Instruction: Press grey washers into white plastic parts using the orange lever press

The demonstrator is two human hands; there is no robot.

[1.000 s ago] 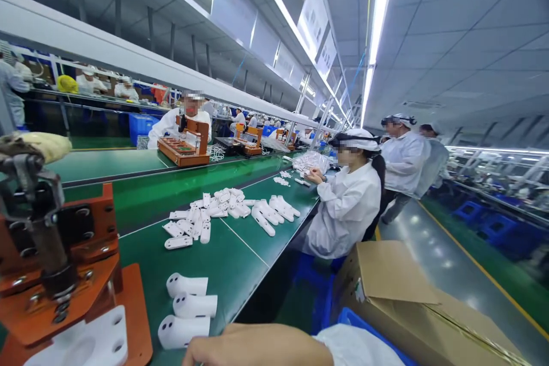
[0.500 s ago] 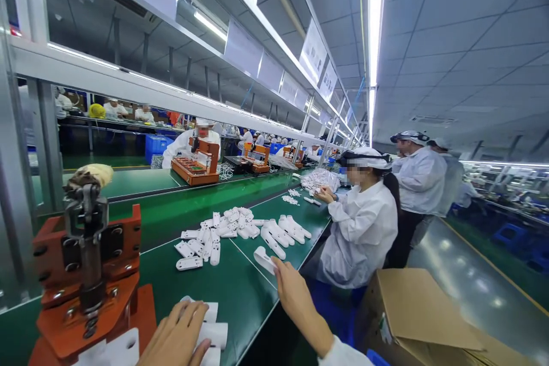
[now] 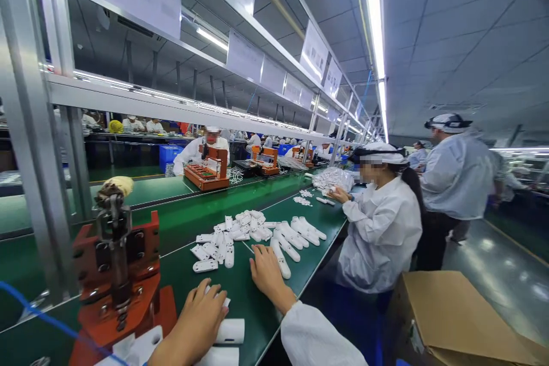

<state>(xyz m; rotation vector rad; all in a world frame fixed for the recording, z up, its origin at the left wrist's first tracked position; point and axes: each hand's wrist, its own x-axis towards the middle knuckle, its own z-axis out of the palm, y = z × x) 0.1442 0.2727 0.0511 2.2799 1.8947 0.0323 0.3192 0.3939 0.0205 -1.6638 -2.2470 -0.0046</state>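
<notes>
My right hand reaches over the green table beside the nearest long white part and holds nothing, its fingers apart. Several more long white parts lie beyond it in a row. Farther left is a pile of small white pieces. My left hand rests on a white piece at the near side, its fingers slightly bent over it. Wider white tubular parts lie just right of that hand.
An orange clamp press stands at the left, with a blue hose before it. A seated co-worker works at the right. An open cardboard box stands at the lower right.
The long white part has left my right hand and lies nearest in the row. That hand has moved left and opened. My left hand has moved slightly up and right; the view has shifted.
</notes>
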